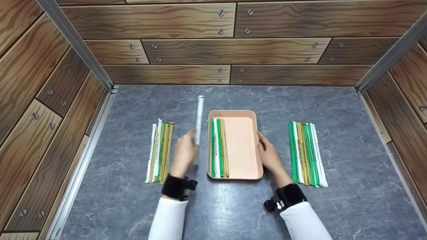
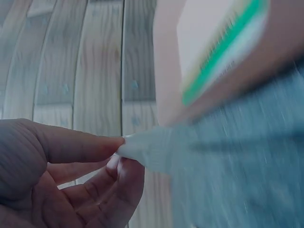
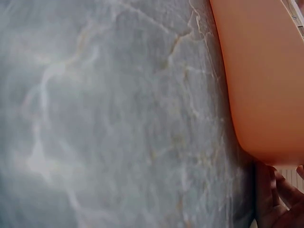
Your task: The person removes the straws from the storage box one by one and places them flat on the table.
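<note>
My left hand (image 1: 185,150) pinches the lower end of a white wrapped straw (image 1: 199,116), which stands out beyond the fingers left of a peach tray (image 1: 241,173). In the left wrist view, thumb and fingertips meet on the straw's blurred wrapper (image 2: 152,148). Inside the tray, green, white and gold wrapped straws (image 1: 217,150) lie side by side along its left wall. My right hand (image 1: 269,156) touches the tray's right outer wall with its fingers; the right wrist view shows fingertips (image 3: 280,190) against the wall, partly cut off by the frame edge.
A row of white, green and gold wrapped straws (image 1: 160,151) lies left of the tray. Another row (image 1: 307,153) lies to its right. Wood-patterned walls (image 1: 186,51) enclose the grey marbled surface (image 1: 233,213) at the back and both sides.
</note>
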Demonstrator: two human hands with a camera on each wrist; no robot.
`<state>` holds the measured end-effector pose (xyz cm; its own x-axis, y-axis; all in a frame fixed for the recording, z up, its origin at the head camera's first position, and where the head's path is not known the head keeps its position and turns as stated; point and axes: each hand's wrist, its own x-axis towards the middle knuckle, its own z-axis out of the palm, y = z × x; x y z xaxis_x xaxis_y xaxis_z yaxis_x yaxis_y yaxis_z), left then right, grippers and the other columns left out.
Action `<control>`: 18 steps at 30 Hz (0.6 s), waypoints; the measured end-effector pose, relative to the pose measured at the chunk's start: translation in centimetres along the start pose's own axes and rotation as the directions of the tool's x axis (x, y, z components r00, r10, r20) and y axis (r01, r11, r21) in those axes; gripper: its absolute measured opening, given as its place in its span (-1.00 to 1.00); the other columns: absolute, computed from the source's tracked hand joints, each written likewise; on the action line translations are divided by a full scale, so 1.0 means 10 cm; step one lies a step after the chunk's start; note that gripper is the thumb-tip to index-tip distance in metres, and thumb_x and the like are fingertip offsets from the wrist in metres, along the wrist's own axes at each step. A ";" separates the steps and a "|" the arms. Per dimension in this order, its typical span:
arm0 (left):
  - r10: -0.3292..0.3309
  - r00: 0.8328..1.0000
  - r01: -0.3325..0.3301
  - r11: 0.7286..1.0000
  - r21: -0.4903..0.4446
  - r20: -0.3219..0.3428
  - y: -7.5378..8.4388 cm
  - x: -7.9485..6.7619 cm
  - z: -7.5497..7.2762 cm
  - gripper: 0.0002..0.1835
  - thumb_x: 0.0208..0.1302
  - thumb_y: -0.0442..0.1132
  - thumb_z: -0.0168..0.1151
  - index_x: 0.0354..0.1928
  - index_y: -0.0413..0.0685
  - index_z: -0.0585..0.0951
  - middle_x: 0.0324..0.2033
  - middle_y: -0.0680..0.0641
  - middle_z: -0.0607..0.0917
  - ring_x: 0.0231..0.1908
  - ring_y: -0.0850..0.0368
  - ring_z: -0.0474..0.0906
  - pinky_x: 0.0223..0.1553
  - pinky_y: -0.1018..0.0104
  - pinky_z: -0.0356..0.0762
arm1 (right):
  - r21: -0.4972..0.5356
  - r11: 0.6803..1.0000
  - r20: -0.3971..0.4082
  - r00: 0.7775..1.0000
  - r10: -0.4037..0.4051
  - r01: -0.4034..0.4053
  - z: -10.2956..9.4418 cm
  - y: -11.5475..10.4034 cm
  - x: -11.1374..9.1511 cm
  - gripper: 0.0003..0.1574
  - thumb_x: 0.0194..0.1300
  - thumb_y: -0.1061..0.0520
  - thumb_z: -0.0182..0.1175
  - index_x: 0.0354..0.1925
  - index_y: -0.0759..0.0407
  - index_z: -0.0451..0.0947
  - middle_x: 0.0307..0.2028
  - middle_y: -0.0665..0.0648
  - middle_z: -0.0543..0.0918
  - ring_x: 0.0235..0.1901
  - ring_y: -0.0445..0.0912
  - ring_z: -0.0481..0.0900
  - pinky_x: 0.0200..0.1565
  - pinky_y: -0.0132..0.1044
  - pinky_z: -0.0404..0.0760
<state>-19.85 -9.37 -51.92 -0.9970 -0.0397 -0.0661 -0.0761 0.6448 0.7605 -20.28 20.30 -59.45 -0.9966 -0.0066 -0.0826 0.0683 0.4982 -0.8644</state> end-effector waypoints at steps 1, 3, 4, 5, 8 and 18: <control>0.000 1.000 0.000 1.000 0.008 -0.027 -0.08 0.00 -0.05 -0.34 0.10 -0.60 0.18 0.31 -0.22 0.44 -0.32 -0.19 0.68 -0.43 0.00 0.60 -0.43 0.22 0.62 | 0.000 1.000 0.002 1.000 0.004 -0.004 0.00 0.00 0.00 -0.38 0.57 0.12 -0.15 0.52 0.11 0.09 0.30 0.37 0.38 0.18 0.21 0.45 0.16 0.07 0.44; -0.001 0.998 0.003 1.000 0.021 -0.070 -0.23 0.00 -0.16 -0.37 0.07 -0.60 0.17 0.27 -0.25 0.48 -0.37 -0.18 0.66 -0.44 -0.02 0.58 -0.44 0.15 0.60 | 0.000 1.000 0.002 1.000 0.012 -0.012 0.00 0.00 0.00 -0.38 0.57 0.12 -0.15 0.52 0.10 0.09 0.31 0.37 0.38 0.19 0.21 0.45 0.17 0.07 0.43; -0.004 0.996 0.007 0.999 0.034 -0.092 -0.31 0.00 -0.21 -0.39 0.06 -0.60 0.16 0.24 -0.26 0.51 -0.39 -0.18 0.66 -0.44 -0.04 0.57 -0.43 0.12 0.59 | -0.001 1.000 0.003 1.000 0.014 -0.014 0.01 0.00 0.00 -0.37 0.57 0.11 -0.15 0.52 0.10 0.08 0.31 0.37 0.38 0.19 0.21 0.45 0.17 0.07 0.43; -0.004 0.994 0.010 0.999 0.050 -0.112 -0.38 0.00 -0.27 -0.41 0.05 -0.60 0.14 0.22 -0.27 0.53 -0.42 -0.17 0.64 -0.45 -0.05 0.55 -0.41 0.09 0.58 | -0.002 1.000 0.003 1.000 0.017 -0.017 0.01 0.00 0.00 -0.37 0.58 0.11 -0.15 0.52 0.10 0.08 0.32 0.37 0.37 0.19 0.21 0.44 0.17 0.08 0.43; -0.051 0.987 0.066 0.994 0.091 -0.152 -0.58 0.00 -0.44 -0.41 0.02 -0.59 0.10 0.19 -0.25 0.56 -0.45 -0.16 0.62 -0.46 -0.07 0.52 -0.43 0.05 0.52 | -0.003 1.000 0.004 1.000 0.021 -0.021 0.01 0.00 0.01 -0.37 0.58 0.10 -0.15 0.52 0.09 0.08 0.33 0.36 0.35 0.21 0.21 0.43 0.18 0.09 0.42; -0.301 0.947 0.314 0.942 0.116 -0.114 -1.09 -0.08 -0.84 -0.39 0.14 -0.52 0.02 0.31 -0.15 0.48 -0.04 -0.31 0.66 -0.15 -0.22 0.61 -0.34 0.02 0.56 | -0.013 1.000 -0.006 1.000 0.003 -0.003 0.01 0.01 0.01 -0.37 0.57 0.13 -0.14 0.51 0.11 0.09 0.34 0.37 0.34 0.23 0.23 0.40 0.20 0.10 0.40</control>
<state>-18.29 -22.74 -54.76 -0.9223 -0.3194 -0.2178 -0.3834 0.6836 0.6210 -20.40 20.29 -59.63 -0.9966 0.0000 -0.0824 0.0710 0.5090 -0.8578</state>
